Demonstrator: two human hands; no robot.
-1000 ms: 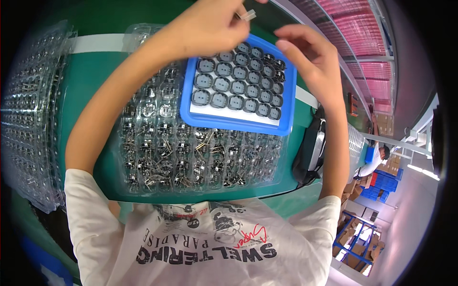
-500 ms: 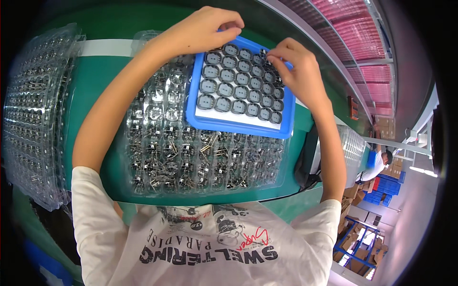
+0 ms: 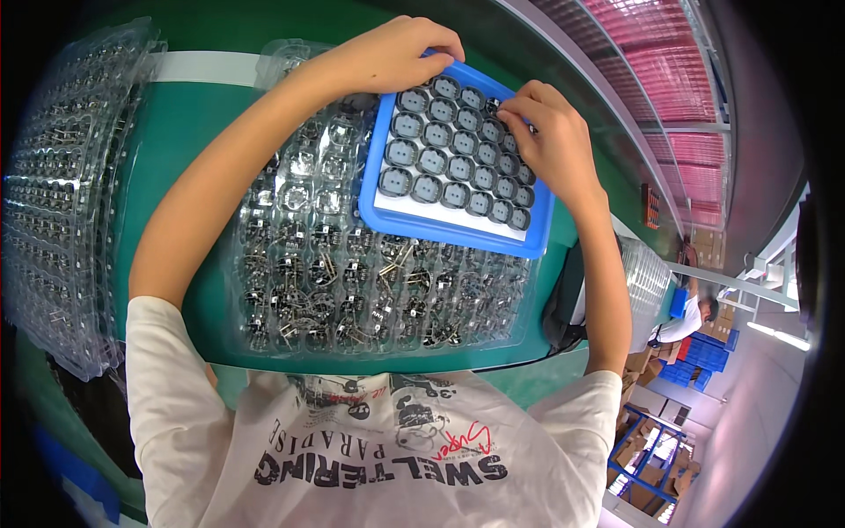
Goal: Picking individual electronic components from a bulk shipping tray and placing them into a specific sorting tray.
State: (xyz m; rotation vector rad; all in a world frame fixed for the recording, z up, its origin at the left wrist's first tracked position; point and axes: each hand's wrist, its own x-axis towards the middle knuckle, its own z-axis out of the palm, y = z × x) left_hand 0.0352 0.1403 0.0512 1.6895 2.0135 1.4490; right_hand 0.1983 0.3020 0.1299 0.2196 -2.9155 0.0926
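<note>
A blue tray (image 3: 449, 236) with a white base holds rows of round grey-and-black parts (image 3: 462, 167), each with small holes in its face. My left hand (image 3: 409, 53) is closed at the tray's far left corner, its fingers curled over the rim. Over the far right part of the tray, my right hand (image 3: 554, 132) pinches a small dark component (image 3: 493, 106) between thumb and forefinger. Its exact kind is hard to make out. Under the tray's left and near sides lies a clear plastic blister tray (image 3: 290, 198), whose near pockets hold metal-legged electronic components (image 3: 352, 290).
More stacked clear blister trays (image 3: 70, 202) full of components stand at the left on the green bench (image 3: 189, 114). A dark bag-like item (image 3: 568, 304) lies by my right forearm. Further right, a person (image 3: 691, 321) works near blue crates (image 3: 704, 352) and a shelf with cardboard boxes.
The whole scene has shifted slightly with my head. My left fingers sit closer over the tray's rim. My right fingers have moved a little relative to the dark component at the tray's far side.
</note>
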